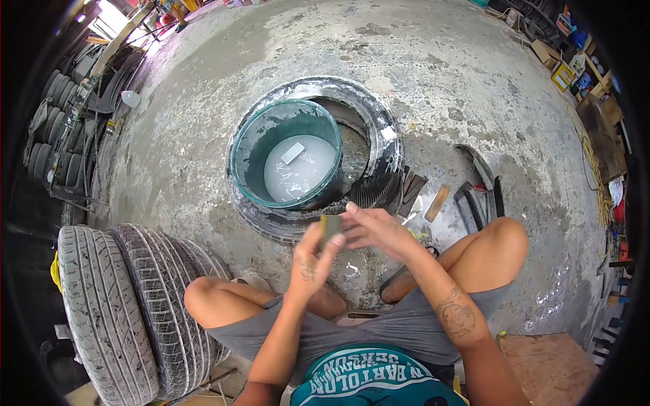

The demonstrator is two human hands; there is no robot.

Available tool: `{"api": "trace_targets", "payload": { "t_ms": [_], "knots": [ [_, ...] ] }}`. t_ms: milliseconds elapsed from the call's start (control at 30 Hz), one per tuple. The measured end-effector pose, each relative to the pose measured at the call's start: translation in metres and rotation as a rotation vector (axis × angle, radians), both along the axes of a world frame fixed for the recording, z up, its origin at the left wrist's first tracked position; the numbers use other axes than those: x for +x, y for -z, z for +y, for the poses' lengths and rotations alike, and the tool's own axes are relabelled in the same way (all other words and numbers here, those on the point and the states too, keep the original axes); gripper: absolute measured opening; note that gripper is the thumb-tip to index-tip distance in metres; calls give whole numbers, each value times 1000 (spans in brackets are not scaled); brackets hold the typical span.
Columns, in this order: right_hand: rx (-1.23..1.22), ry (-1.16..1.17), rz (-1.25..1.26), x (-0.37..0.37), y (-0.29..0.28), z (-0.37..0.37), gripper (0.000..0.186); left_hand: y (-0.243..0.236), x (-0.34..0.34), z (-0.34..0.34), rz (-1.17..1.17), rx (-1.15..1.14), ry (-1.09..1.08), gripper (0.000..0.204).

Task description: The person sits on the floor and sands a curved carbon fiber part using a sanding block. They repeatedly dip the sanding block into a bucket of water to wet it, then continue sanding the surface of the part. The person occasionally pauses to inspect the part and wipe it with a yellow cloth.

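My left hand (313, 260) grips a small dark green-grey rectangular block (331, 229) with a yellowish edge, held upright between thumb and fingers. My right hand (379, 231) is close beside it, fingers stretched out and spread, the tips near the block's right side; I cannot tell if they touch it. Just beyond both hands stands a green tub (252, 189) holding cloudy whitish liquid (308, 177). A pale grey rectangular block (292, 153) sits in that liquid. The tub rests inside a wet tire (379, 111) lying flat on the floor.
Dark strips (412, 193), a tan wooden-looking piece (437, 203) and a curved black piece (477, 166) lie right of the tire. Large tires (101, 311) stand at my left. A small white piece (388, 133) sits on the tire's rim. A brown board (552, 369) lies at lower right.
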State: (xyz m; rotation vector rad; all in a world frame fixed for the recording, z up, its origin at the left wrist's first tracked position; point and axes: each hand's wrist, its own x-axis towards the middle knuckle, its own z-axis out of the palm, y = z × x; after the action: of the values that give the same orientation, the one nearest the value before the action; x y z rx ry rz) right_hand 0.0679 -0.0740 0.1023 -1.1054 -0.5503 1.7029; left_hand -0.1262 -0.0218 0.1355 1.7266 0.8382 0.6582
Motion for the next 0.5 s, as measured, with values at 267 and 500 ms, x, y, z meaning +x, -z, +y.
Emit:
{"api": "trace_targets", "payload": {
  "t_ms": [267, 500],
  "knots": [
    [133, 80, 258, 1, -1, 14, 48, 9, -4, 10, -120, 156, -196, 30],
    [200, 55, 227, 2, -1, 18, 42, 14, -3, 25, -260, -503, -249, 22]
  ]
}}
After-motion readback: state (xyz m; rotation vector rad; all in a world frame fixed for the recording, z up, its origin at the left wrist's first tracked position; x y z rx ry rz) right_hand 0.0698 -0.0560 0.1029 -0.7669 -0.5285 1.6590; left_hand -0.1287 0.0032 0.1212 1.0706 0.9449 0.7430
